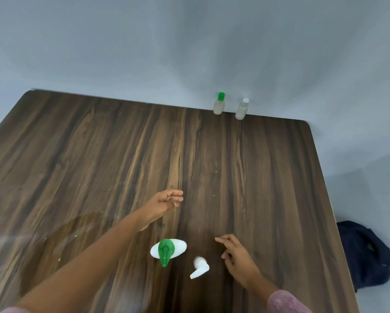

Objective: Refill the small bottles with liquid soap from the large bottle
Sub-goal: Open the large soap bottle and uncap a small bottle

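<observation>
— Where is the large bottle [166, 248]?
— Upright on the counter [99, 166] near its front edge, green pump on, between the person's arms. A white-pump bottle [199, 266] stands just beside it, its contents hidden from above.
— The grips?
— The left grip [165, 202] hovers loosely curled and empty. The right grip [235, 256] is relaxed and holds nothing.
— Others?
— At the far edge, the green-capped bottle [219, 104] and the white-capped bottle [242, 109] hold pale liquid.

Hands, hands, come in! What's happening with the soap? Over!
Left hand open, empty. Right hand open beside white pump bottle. Green pump bottle untouched. Green-cap bottle, white-cap bottle at far edge; nothing blocking.
</observation>
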### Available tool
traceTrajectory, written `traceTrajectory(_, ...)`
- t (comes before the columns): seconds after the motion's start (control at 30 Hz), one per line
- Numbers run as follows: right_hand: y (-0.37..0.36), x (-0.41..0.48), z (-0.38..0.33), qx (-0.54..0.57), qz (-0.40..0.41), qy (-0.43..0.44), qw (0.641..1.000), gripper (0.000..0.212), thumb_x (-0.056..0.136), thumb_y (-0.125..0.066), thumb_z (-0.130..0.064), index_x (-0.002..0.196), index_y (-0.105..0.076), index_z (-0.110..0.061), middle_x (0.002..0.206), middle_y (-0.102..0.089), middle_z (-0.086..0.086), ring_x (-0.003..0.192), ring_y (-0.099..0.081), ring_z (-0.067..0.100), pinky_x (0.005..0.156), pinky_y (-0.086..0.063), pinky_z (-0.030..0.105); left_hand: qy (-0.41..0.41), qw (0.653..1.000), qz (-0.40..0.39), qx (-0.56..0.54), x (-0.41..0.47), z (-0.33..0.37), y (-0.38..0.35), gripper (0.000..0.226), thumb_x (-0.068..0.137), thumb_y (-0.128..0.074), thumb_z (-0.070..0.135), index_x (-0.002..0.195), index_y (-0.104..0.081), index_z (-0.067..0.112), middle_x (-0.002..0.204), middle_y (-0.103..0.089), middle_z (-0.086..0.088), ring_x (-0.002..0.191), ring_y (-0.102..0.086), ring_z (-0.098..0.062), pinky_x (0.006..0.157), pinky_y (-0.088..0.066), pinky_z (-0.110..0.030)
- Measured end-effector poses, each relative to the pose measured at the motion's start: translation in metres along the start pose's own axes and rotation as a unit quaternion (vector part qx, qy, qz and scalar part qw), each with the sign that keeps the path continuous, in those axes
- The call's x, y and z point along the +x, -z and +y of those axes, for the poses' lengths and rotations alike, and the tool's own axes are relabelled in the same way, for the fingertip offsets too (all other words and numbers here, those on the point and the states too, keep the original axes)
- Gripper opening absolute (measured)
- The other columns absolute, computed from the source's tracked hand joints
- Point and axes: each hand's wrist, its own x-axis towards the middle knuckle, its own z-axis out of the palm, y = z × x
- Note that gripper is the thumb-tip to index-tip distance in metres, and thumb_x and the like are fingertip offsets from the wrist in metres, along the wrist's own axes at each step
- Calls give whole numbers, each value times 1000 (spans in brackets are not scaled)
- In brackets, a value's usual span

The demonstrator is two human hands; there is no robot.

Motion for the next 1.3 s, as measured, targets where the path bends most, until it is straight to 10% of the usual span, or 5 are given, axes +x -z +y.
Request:
traceTrajectory(0.13, 41, 40, 1, 55, 121, 3, 991, 61, 81, -52, 14, 114, -51, -38, 109, -51, -12, 84, -58, 3, 77, -47, 15, -33, 999, 24, -23, 24, 18, 5, 37, 97, -46, 4, 131, -49, 17, 128, -56, 3, 119, -51, -7, 84, -44, -9)
traceTrajectory(0.33, 112, 150, -30, 108, 248, 6, 963, 42, 81, -58, 15, 116, -60, -9, 111, -60, 10, 87, -60, -5, 78, -43, 3, -78, 995, 67, -13, 86, 77, 21, 38, 96, -49, 4, 131, -49, 16, 132, -52, 2, 124, -47, -11, 104, -36, -26)
traceTrajectory(0.7, 205, 344, -76, 136, 281, -62, 948, 49, 88, -64, -9, 132, -43, -8, 125, -55, 6, 82, -58, 13, 81, -45, 25, -98, 989, 114, 0, 243, 175, 43, 56, 90, -47, -3, 141, -37, 16, 142, -43, -2, 126, -45, -18, 106, -40, -41)
traceTrajectory(0.87, 212, 397, -65, 72, 274, -72, 956, 54, 87, -64, -12, 134, -39, -7, 135, -47, 11, 113, -56, 29, 99, -43, 38, -78, 992, 93, -11, 297, 184, 44, 68, 87, -44, -8, 146, -25, 18, 149, -33, -4, 134, -37, -21, 107, -38, -36)
traceTrajectory(1.3, 218, 421, -40, -67, 212, -52, 974, 36, 93, -56, -16, 126, -49, -1, 124, -55, 18, 114, -52, 34, 97, -40, 37, -70, 997, 37, -1, 330, 173, 43, 78, 74, -49, -5, 147, -29, 15, 142, -47, -2, 132, -42, -15, 111, -35, -37)
